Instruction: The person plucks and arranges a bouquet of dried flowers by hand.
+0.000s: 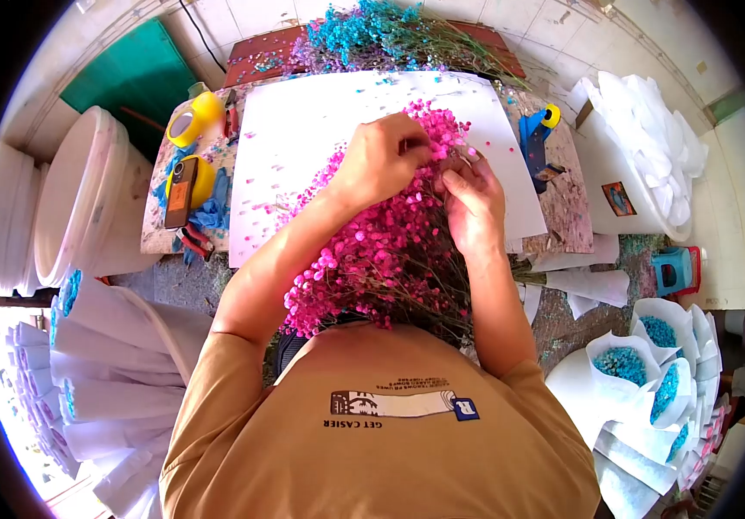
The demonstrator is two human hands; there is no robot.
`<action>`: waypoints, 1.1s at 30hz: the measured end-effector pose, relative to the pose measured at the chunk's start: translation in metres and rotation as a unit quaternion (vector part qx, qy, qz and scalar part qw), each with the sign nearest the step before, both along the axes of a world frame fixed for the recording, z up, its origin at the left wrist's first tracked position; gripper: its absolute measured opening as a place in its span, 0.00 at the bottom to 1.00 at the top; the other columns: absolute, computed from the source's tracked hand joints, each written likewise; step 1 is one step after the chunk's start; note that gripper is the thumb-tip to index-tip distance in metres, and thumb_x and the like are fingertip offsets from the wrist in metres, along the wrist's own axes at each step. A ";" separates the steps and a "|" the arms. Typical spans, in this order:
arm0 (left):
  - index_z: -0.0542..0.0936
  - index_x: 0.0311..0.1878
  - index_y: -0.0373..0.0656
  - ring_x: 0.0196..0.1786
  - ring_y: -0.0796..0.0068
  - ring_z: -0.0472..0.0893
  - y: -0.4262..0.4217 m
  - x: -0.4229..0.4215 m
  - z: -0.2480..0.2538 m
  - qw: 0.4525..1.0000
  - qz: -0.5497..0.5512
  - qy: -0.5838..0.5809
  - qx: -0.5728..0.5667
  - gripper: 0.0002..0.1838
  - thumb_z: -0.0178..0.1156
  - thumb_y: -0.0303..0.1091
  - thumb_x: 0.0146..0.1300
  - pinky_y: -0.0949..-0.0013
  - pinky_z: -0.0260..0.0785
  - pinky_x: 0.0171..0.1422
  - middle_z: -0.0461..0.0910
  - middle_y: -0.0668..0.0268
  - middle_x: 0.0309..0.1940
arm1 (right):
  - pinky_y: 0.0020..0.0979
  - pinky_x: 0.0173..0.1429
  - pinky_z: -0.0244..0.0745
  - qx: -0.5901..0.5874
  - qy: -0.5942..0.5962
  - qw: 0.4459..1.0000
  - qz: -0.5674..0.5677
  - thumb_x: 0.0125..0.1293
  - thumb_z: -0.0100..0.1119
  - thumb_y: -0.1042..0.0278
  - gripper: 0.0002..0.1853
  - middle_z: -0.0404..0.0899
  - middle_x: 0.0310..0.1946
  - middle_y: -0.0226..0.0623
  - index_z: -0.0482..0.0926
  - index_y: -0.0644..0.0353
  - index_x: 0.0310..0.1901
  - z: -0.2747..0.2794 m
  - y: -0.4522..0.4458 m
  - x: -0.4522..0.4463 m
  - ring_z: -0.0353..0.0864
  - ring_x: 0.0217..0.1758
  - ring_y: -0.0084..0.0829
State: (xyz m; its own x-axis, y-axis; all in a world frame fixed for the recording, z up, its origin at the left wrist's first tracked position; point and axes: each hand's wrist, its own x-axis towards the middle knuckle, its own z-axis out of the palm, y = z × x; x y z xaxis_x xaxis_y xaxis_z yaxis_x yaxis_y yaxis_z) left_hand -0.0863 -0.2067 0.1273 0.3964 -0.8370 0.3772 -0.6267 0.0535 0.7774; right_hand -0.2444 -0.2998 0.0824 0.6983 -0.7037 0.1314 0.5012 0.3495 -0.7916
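A big bunch of pink baby's breath lies against my body and over the front of the white paper sheet. My left hand is closed in a pinch at the upper blossoms, its fingertips partly hidden. Close beside it, my right hand has its fingers curled around sprigs at the bunch's upper right edge. Thin brown-green stems spread toward my right forearm. Loose pink petals are scattered on the paper.
Blue baby's breath lies at the back. Yellow tape, a phone and red-handled cutters sit left; a blue tape dispenser stands right. Wrapped blue bouquets, a white bin and white buckets flank the table.
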 end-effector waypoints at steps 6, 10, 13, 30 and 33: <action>0.86 0.48 0.40 0.45 0.53 0.86 0.021 -0.002 0.007 1.000 -0.010 0.022 -0.009 0.14 0.67 0.28 0.58 0.56 0.78 0.53 0.87 0.53 0.42 | 0.31 0.51 0.71 0.008 -0.011 1.000 -0.001 0.66 0.65 0.80 0.27 0.80 0.42 0.38 0.70 0.69 0.66 -0.002 -0.001 0.002 0.77 0.42 0.30; 0.88 0.46 0.46 0.54 0.57 0.81 0.030 -0.003 0.008 0.990 -0.041 -0.130 0.025 0.15 0.66 0.26 0.54 0.53 0.70 0.60 0.83 0.60 0.45 | 0.31 0.51 0.72 0.011 0.001 1.000 -0.010 0.67 0.64 0.80 0.26 0.80 0.43 0.39 0.70 0.69 0.66 0.000 0.002 0.002 0.77 0.43 0.30; 0.88 0.45 0.47 0.56 0.58 0.79 0.030 -0.007 0.006 0.979 -0.032 -0.199 0.036 0.16 0.65 0.24 0.51 0.53 0.67 0.61 0.82 0.62 0.46 | 0.31 0.52 0.72 0.015 -0.007 1.000 0.005 0.67 0.64 0.81 0.26 0.80 0.43 0.39 0.70 0.69 0.65 -0.003 0.001 0.002 0.78 0.43 0.30; 0.88 0.39 0.47 0.60 0.61 0.76 0.068 -0.026 0.012 0.967 0.015 -0.254 -0.005 0.07 0.70 0.31 0.55 0.52 0.64 0.64 0.80 0.66 0.55 | 0.26 0.49 0.77 0.013 0.007 1.000 -0.004 0.65 0.60 0.85 0.27 0.82 0.42 0.36 0.72 0.67 0.68 0.000 0.004 0.004 0.81 0.41 0.26; 0.88 0.40 0.46 0.60 0.60 0.76 0.057 -0.024 0.000 0.953 0.019 -0.301 0.011 0.08 0.70 0.30 0.56 0.50 0.65 0.63 0.81 0.67 0.55 | 0.27 0.51 0.78 -0.012 0.009 1.000 -0.014 0.65 0.60 0.85 0.27 0.82 0.42 0.36 0.74 0.67 0.67 -0.004 0.004 0.004 0.82 0.43 0.27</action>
